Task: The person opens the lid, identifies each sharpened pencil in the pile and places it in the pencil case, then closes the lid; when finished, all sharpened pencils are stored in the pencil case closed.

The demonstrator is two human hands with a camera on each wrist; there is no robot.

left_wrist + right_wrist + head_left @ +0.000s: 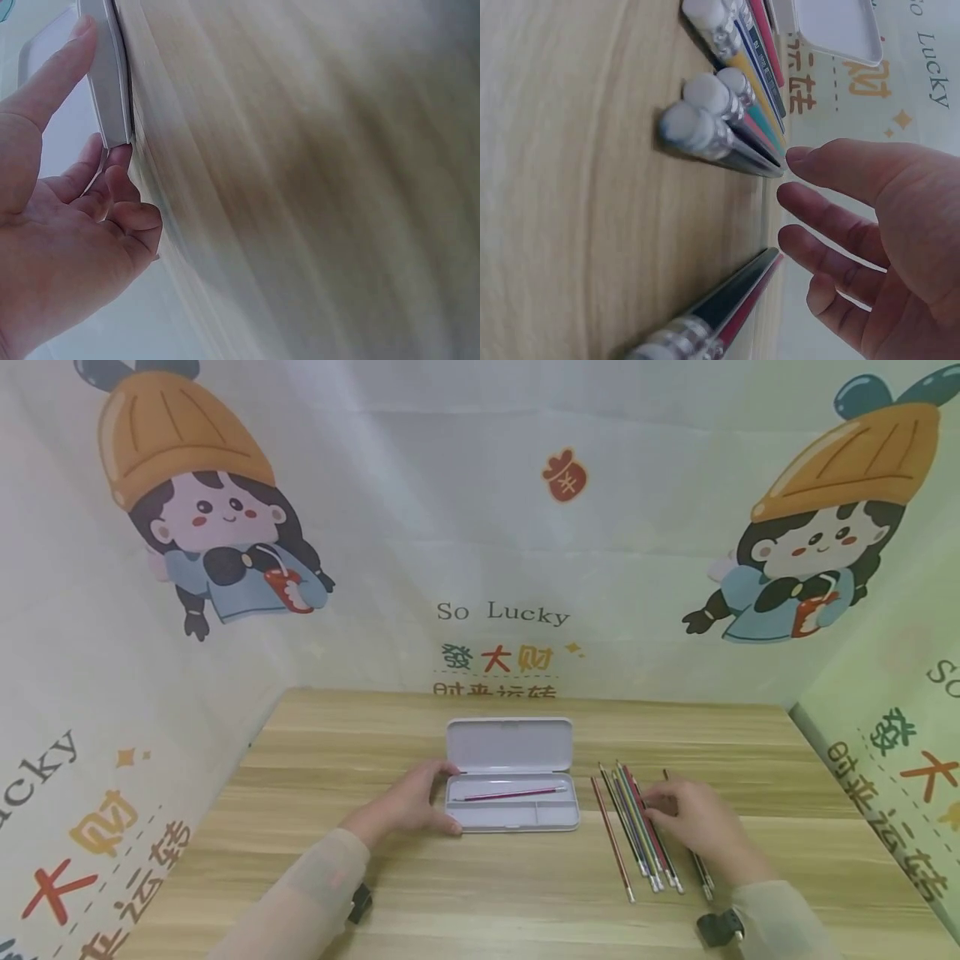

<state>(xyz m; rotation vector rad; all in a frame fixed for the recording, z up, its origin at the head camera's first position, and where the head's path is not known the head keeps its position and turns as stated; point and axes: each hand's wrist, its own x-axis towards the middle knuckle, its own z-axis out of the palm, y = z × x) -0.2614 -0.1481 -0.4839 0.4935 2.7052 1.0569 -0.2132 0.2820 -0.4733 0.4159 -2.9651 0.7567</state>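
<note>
Aslant, loose pencils (639, 827), erasers (656, 885) nearward.

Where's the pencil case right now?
In the head view, the pencil case lies open near the middle of the table, with the left hand at its left end and loose pencils to its right.

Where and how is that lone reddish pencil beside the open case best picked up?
Probably pinch the pencil across its shaft, nearer the eraser end, from above: it lies flat on the table, and its gap from the bunch of pencils widens that way, leaving room both sides.
</note>
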